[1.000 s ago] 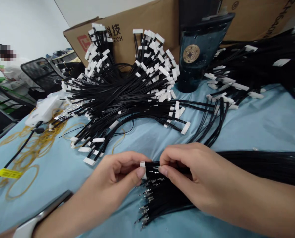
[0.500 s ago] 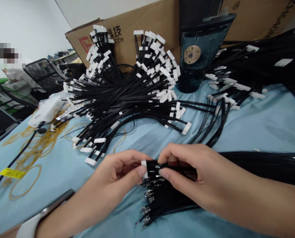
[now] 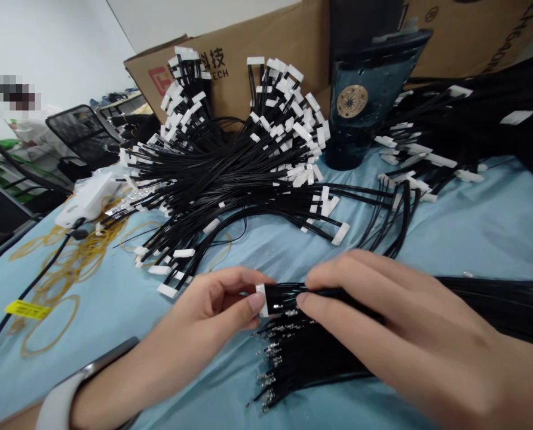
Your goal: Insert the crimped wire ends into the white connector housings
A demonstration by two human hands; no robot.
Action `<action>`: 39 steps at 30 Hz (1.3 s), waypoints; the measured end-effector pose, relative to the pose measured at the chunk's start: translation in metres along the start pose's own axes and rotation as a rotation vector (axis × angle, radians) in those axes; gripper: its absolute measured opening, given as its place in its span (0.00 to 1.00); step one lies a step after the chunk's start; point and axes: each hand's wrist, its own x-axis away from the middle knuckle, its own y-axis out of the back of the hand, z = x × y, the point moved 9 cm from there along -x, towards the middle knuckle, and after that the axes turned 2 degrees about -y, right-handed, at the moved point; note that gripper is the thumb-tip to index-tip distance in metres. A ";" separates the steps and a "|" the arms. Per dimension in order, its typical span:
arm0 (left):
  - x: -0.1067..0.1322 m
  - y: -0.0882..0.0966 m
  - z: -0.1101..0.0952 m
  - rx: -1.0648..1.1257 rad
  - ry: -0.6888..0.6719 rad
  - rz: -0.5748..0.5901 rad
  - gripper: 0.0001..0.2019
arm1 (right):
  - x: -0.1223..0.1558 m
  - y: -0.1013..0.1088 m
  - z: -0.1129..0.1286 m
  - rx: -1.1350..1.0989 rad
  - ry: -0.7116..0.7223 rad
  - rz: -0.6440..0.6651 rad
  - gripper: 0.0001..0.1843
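A table (image 3: 495,233) under a pale blue cloth stands before a cardboard box (image 3: 230,77) and carries a big fan of black wires (image 3: 230,173), most of their ends bearing white plugs, so a good share looks finished, while a long black bundle (image 3: 495,304) and loose metal-tipped wires (image 3: 293,358) lie nearer the person. There, the left hand's (image 3: 195,322) fingers (image 3: 248,303) pinch a white plug (image 3: 261,300) at the end of a flat band of wires (image 3: 284,298), and the right hand's (image 3: 383,316) fingers (image 3: 338,278) clamp together on that band.
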 end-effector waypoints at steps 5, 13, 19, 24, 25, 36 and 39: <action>0.001 -0.001 -0.001 -0.011 -0.001 -0.004 0.05 | -0.004 -0.001 0.015 0.074 0.175 0.058 0.23; 0.000 -0.006 -0.001 0.056 0.002 0.030 0.04 | -0.004 -0.001 0.019 0.108 0.200 0.034 0.24; 0.001 -0.004 -0.003 0.029 0.009 0.005 0.04 | -0.002 -0.002 0.019 0.101 0.187 0.050 0.26; 0.002 -0.005 -0.002 -0.005 -0.004 0.020 0.05 | -0.001 -0.009 0.011 0.075 0.144 0.076 0.23; 0.002 -0.005 -0.003 -0.002 -0.009 0.022 0.05 | -0.001 -0.010 0.009 0.062 0.127 0.083 0.23; 0.001 -0.006 -0.001 0.058 0.017 0.022 0.05 | 0.002 -0.015 -0.001 -0.060 -0.023 0.070 0.21; 0.001 -0.007 -0.001 0.044 0.011 0.017 0.05 | 0.002 -0.017 -0.004 -0.045 -0.068 0.039 0.21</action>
